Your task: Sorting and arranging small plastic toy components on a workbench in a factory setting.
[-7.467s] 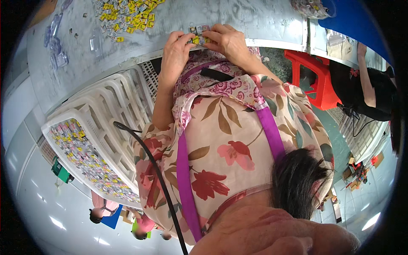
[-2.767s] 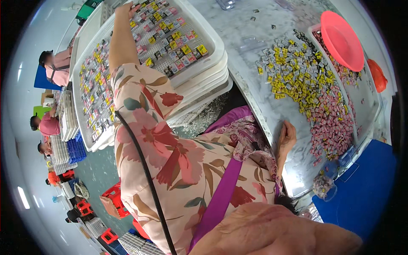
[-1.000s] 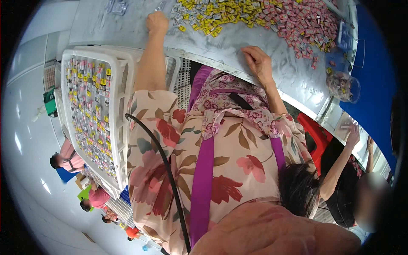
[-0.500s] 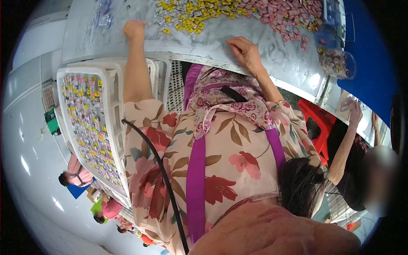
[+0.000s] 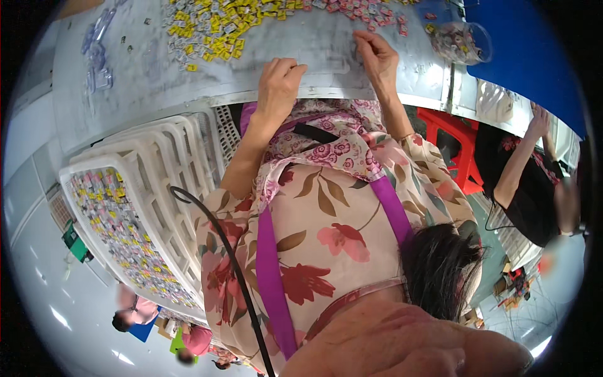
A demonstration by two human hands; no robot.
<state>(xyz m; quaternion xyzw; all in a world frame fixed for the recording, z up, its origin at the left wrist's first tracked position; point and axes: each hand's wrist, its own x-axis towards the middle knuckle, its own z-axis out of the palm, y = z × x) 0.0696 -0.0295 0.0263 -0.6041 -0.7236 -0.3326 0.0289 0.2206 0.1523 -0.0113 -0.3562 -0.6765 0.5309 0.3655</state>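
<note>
My left hand (image 5: 278,83) hovers over the near part of the grey table (image 5: 157,81), its fingers closed toward the thumb. To its right, my right hand (image 5: 380,61) has curled fingers, with thumb and forefinger close together. Whatever either hand holds, if anything, is too small or hidden to make out. Beyond my left hand spreads a heap of small yellow pieces (image 5: 210,28). Small pink pieces (image 5: 374,11) lie just past my right hand. A faint clear shape, hard to make out, shows on the table between the hands.
Clear plastic cases (image 5: 99,60) lie at the table's left. A clear round tub (image 5: 461,44) of small pieces stands at right, beside a blue panel (image 5: 521,44). Stacked white crates (image 5: 151,169) stand left below the table. A red stool (image 5: 455,147) and another person's arm (image 5: 524,147) are at right.
My left hand has come from the table's far left to the middle, near my right hand. My right hand's fingers now point farther up the table. The whole view has shifted.
</note>
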